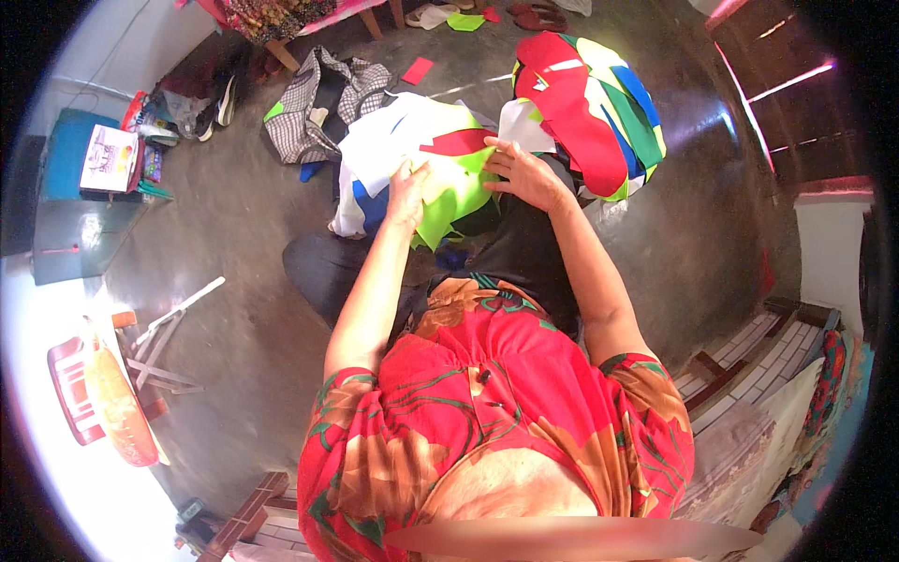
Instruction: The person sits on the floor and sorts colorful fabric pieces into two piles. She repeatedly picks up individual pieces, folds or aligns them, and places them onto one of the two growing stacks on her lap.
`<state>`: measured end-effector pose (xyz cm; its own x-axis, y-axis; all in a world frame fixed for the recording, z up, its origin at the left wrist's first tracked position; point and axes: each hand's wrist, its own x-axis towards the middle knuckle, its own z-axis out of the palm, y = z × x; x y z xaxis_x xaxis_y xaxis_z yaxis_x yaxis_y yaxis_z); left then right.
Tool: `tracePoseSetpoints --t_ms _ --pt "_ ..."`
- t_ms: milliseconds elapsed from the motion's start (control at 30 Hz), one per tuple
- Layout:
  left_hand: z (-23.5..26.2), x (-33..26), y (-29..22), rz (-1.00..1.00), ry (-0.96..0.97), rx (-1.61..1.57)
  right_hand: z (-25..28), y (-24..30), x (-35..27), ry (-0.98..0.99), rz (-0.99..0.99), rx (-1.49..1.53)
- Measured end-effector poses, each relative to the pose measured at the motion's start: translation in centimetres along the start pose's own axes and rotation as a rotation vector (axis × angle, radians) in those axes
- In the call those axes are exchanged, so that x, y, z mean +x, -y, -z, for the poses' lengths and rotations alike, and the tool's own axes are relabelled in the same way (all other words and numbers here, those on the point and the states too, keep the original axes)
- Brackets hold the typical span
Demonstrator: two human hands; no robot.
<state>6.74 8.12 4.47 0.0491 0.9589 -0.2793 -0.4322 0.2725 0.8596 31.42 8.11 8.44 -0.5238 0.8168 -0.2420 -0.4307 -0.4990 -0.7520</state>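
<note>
Across my lap, a lime-green piece of cloth (457, 192) is stretched between my two hands. My left hand (406, 194) is closed on its left side, thumb and fingers curled in. At its right edge my right hand (529, 176) pinches the cloth, the fingers fairly straight. White cloth (379, 140) lies beneath and beyond it, along with a dark red piece (454, 142) and a blue piece (373, 201). Close beyond my right hand bulges a large heap of red, green, blue, white and lime cloth pieces (590, 112).
A checked grey cloth (304, 117) lies on the floor at far left, near a small red scrap (419, 70). Further left stands a teal box (80, 140) with packages on it. An orange-seated chair (117, 403) is at the left, and a slatted wooden bench (749, 356) at the right.
</note>
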Motion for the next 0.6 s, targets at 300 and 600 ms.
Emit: tracePoseSetpoints --t_ms 300,600 --pt "-4.9 2.5 -1.2 -0.217 0.049 -0.059 0.4 0.3 -0.4 0.039 0.128 0.101" --pt "-1.5 -0.6 6.8 0.320 -0.200 0.152 1.0 -0.1 -0.1 0.069 0.101 0.119"
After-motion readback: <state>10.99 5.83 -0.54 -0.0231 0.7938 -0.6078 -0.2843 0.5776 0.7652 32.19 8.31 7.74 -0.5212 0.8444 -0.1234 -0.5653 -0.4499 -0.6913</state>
